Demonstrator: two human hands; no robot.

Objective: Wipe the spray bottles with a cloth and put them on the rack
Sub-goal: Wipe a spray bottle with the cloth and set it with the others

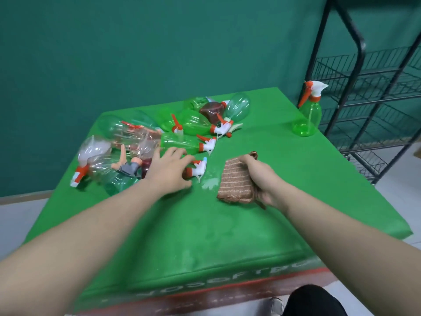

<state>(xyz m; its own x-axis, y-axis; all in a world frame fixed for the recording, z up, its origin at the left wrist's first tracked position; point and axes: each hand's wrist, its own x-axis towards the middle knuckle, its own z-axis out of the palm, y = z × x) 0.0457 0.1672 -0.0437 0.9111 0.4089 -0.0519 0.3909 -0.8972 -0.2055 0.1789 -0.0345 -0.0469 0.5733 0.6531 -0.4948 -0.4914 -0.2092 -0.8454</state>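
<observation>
Several spray bottles lie in a heap (pixel 159 133) on the far left part of the green table (pixel 227 224). My left hand (pixel 169 171) reaches onto a lying bottle whose white and orange spray head (pixel 198 168) sticks out beyond my fingers; the fingers curl over its neck. My right hand (pixel 265 181) grips a folded brown striped cloth (pixel 235 181) that rests on the table beside that spray head. One green spray bottle (pixel 309 115) stands upright at the table's far right corner. The black wire rack (pixel 373 94) stands to the right of the table.
A small wet patch (pixel 208 182) shows on the green cover between the spray head and the cloth. A dark green wall backs the table. The table's front edge (pixel 205 290) is red with lettering. A dark shoe (pixel 312 301) shows at the bottom.
</observation>
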